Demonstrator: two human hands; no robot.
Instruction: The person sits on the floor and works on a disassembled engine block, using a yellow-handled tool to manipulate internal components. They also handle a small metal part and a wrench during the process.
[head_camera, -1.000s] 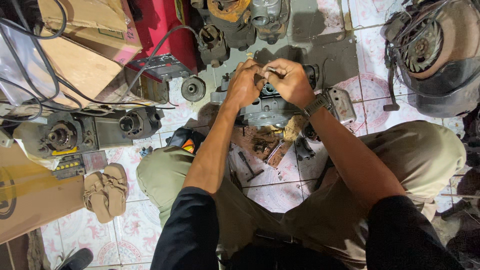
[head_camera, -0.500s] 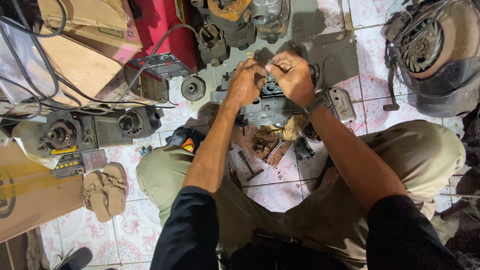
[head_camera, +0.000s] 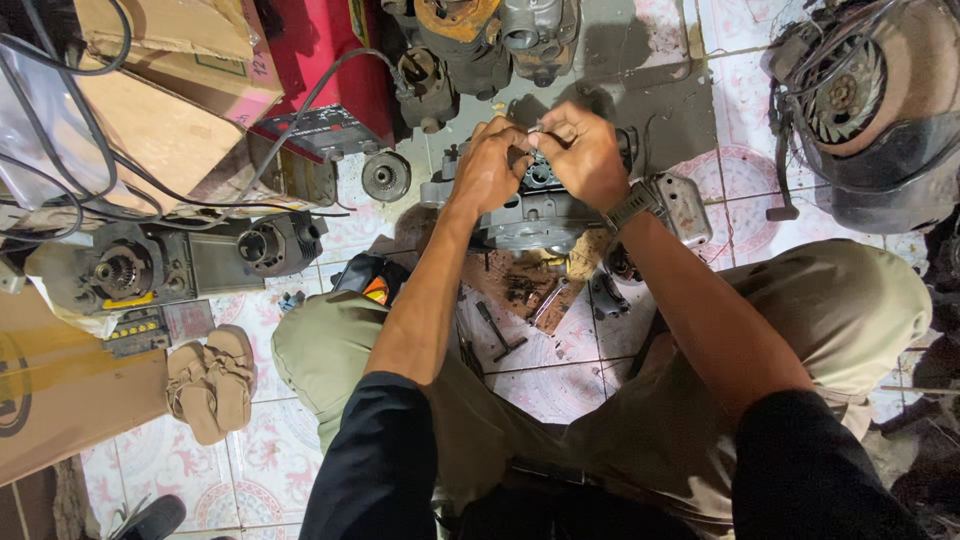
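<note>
Your left hand (head_camera: 487, 165) and right hand (head_camera: 585, 150) are close together, pinching a small metal part (head_camera: 533, 130) above the grey engine block (head_camera: 535, 210). Keep your grip firm and the part straight over it.

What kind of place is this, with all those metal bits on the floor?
Probably a small engine repair workshop: both hands, left hand and right hand, work on an engine block, with greasy machine parts and loose tools on the tiled floor.

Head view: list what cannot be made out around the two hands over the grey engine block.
- Small metal piece pinched between left hand and right hand: too small, fingers cover most of it.
- Grey engine block: its top is hidden under both hands.
- Small parts on the brown board: too small to tell apart.
- Round housing: cut off by the right edge.
</note>
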